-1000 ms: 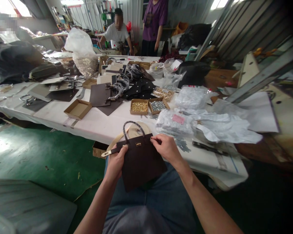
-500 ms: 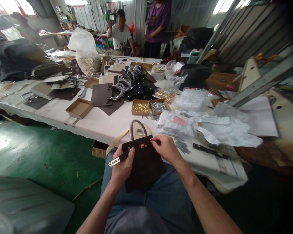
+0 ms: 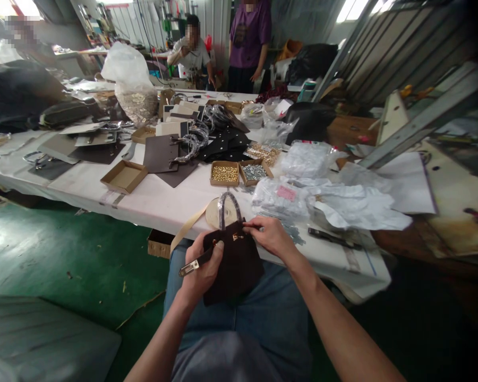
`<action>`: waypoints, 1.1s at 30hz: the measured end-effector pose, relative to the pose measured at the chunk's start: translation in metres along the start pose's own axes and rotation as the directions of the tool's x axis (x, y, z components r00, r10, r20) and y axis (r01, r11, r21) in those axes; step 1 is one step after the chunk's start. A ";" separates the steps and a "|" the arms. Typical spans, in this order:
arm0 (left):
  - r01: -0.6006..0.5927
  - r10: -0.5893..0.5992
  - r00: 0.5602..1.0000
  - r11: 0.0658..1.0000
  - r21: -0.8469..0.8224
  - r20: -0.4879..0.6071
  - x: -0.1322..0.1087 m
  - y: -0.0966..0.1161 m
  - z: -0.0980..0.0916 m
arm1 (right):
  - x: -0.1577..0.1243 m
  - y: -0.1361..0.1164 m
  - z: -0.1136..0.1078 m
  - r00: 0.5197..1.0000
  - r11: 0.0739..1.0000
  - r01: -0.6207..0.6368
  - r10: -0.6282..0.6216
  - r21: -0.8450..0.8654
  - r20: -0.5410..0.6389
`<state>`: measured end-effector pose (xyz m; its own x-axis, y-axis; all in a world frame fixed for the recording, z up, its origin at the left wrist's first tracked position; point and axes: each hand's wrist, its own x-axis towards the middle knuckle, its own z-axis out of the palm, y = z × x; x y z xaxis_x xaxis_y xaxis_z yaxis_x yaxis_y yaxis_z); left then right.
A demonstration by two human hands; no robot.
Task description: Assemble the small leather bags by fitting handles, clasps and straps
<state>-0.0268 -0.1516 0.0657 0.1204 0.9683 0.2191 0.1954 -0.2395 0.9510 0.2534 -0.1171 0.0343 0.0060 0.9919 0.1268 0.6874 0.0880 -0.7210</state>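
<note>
A small dark brown handbag [image 3: 239,265] rests on my lap, its wrapped handle [image 3: 230,206] standing up. My left hand [image 3: 201,270] is closed round the bag's left side, thumb on the dark strap that ends in a gold metal tab [image 3: 188,269]. At the bag's top right corner my right hand [image 3: 273,236] pinches the edge, close to the small gold clasp [image 3: 236,236]. A roll of beige tape [image 3: 219,212] lies on the table edge just behind the bag.
The white table [image 3: 151,199] carries two boxes of gold [image 3: 224,173] and silver hardware [image 3: 255,171], an open cardboard box [image 3: 124,176], leather panels [image 3: 161,154] and plastic bags [image 3: 314,199]. A box [image 3: 159,244] sits under the table. Two people [image 3: 219,45] are at the far end.
I have turned the bag so it shows narrower, and lifted it slightly. The left hand has shifted further round the bag's side, with the strap tab now pointing lower left.
</note>
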 end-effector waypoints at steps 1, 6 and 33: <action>0.001 0.000 1.000 1.000 -0.007 0.008 0.000 0.000 -0.002 | -0.001 0.005 -0.006 1.000 0.999 0.000 0.001 0.038 -0.023; 0.028 -0.026 0.999 0.999 -0.047 0.037 0.003 0.000 -0.011 | -0.010 0.021 -0.034 0.977 0.954 -0.128 0.168 0.270 -0.131; 0.115 -0.110 0.991 0.990 -0.076 0.074 -0.010 -0.005 -0.003 | -0.053 -0.028 -0.039 0.970 0.963 -0.245 0.243 0.111 0.031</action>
<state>-0.0320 -0.1596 0.0595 0.1698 0.9807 0.0968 0.1337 -0.1202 0.9837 0.2624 -0.1760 0.0747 0.1502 0.9859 -0.0734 0.5802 -0.1480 -0.8009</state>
